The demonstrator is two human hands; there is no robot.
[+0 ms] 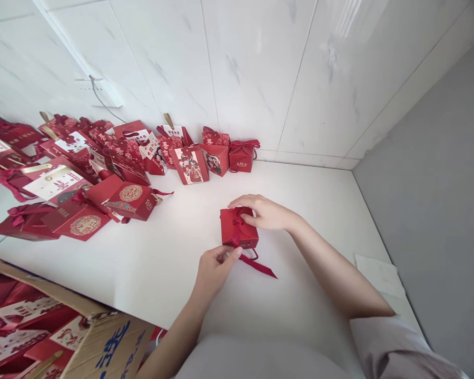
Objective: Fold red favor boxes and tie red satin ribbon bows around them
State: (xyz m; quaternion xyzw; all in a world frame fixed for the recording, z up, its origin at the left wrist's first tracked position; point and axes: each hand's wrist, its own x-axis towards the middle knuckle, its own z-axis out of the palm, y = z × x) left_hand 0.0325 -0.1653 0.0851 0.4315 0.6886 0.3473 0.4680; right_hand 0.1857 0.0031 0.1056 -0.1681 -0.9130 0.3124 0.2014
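Observation:
A small red gift box (228, 223) sits on the white table in front of me, with a dark red ribbon (260, 266) around it. The ribbon's loose end trails over the near side and lies on the table to the right. My left hand (216, 271) is at the box's near edge, thumb and fingers pinched on the ribbon. My right hand (264, 211) holds the box from the far right, its thumb on the top and its fingers curved over the back edge. The right fingertips are partly hidden.
Several red gift boxes (191, 166) stand along the tiled wall and crowd the left of the table (161, 273). A cardboard carton (114, 342) with more red boxes is at lower left. White paper (379, 273) lies at right, beside a grey panel (430, 184).

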